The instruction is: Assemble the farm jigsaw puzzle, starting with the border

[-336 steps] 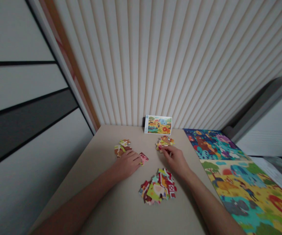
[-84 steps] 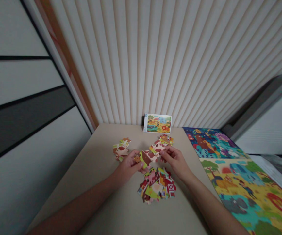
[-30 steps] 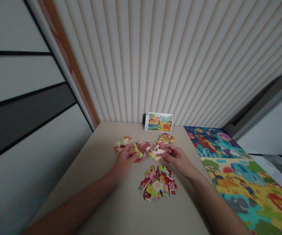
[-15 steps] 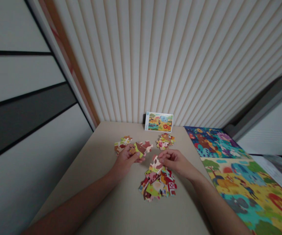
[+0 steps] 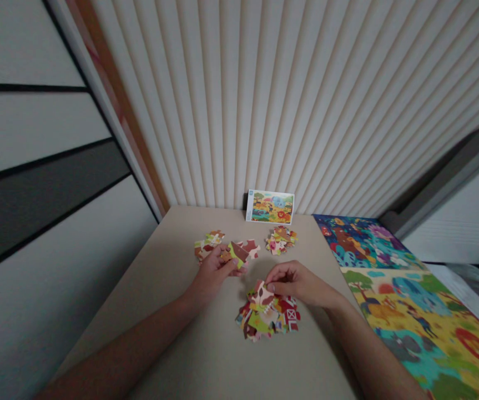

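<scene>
My left hand (image 5: 215,270) is closed on a brown and green puzzle piece (image 5: 238,253), held above the table left of centre. Partly behind that hand lie several puzzle pieces (image 5: 211,239) and a pink piece with brown patches (image 5: 251,248). Between thumb and fingers, my right hand (image 5: 293,282) pinches a cream puzzle piece with brown spots (image 5: 261,294). It is over the near pile of puzzle pieces (image 5: 264,325), which shows red, green and pink prints; whether it touches the pile I cannot tell.
A small picture card (image 5: 270,207) stands at the back of the beige table (image 5: 172,344). Another heap of puzzle pieces (image 5: 281,240) lies in front of it. To the right are a dark blue animal puzzle (image 5: 359,241) and a yellow safari puzzle (image 5: 426,328). A pleated wall (image 5: 239,111) rises behind.
My right hand has come down and nearer to me, bringing the spotted piece lower over the near pile. My left hand stays in place with its piece.
</scene>
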Action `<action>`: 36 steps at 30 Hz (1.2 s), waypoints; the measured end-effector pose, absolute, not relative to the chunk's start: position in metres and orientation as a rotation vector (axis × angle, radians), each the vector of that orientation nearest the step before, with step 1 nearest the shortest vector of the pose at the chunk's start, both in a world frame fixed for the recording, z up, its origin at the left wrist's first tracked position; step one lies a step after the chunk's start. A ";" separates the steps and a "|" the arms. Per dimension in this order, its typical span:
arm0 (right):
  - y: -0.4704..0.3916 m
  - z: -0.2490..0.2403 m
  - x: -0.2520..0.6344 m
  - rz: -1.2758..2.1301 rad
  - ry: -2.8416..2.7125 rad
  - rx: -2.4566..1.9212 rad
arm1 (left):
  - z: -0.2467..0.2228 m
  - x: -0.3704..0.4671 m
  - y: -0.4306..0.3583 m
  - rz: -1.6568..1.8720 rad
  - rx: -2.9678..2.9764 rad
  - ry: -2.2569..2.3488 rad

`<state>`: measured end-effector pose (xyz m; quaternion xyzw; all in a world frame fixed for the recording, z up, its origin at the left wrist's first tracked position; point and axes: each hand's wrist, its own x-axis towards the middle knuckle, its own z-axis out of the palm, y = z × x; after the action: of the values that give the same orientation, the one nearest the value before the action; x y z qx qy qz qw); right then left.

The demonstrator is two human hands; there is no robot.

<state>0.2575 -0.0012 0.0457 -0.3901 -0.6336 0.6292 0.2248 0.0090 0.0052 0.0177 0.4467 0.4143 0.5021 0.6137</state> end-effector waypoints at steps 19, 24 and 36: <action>-0.001 0.046 0.247 1.249 -1.747 -1.155 | 0.018 0.010 0.000 1.010 1.099 0.852; -0.003 0.044 0.243 1.249 -1.736 -1.163 | 0.014 0.012 -0.001 0.956 1.118 0.797; 0.010 0.033 0.254 1.071 -1.599 -1.310 | 0.012 0.008 0.003 1.070 1.063 0.890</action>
<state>0.2536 0.0098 0.0329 -0.5167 -0.6310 0.4225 0.3956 0.0084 0.0031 0.0125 0.4662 0.3904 0.4691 0.6405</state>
